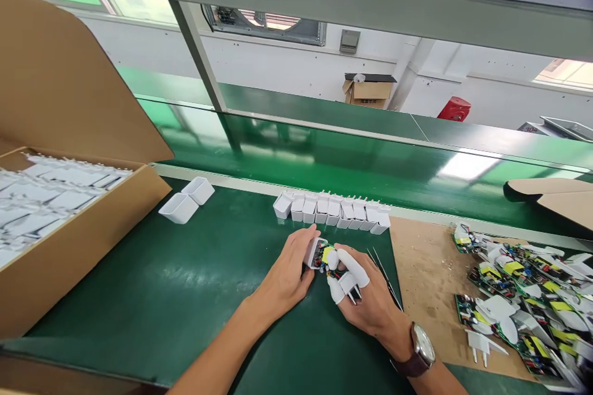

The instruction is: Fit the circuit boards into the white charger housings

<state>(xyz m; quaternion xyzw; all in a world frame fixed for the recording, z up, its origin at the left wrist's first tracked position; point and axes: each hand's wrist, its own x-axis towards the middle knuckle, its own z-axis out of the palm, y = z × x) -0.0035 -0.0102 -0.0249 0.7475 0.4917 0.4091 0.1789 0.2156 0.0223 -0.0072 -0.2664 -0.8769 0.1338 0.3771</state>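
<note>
My left hand [290, 268] is closed around a small white plastic charger housing [311, 254], its open end turned right. My right hand [373, 302], with white covers on some fingertips and a watch on the wrist, grips a circuit board [325, 253] carrying a yellow-wrapped part. The board's left end is at the housing's mouth; how far it reaches inside is hidden. A white plug piece with two pins [348, 287] sits beneath my right fingers. Just beyond my hands stands a row of several white charger housings [333, 211] with pins at the top.
Two white housings [180, 208] stand at the left beside a cardboard box [97, 247] full of white parts. On the right, a heap of circuit boards with plugs [519, 296] lies on a brown board [419, 278]. Thin metal tweezers [386, 279] lie by my right hand.
</note>
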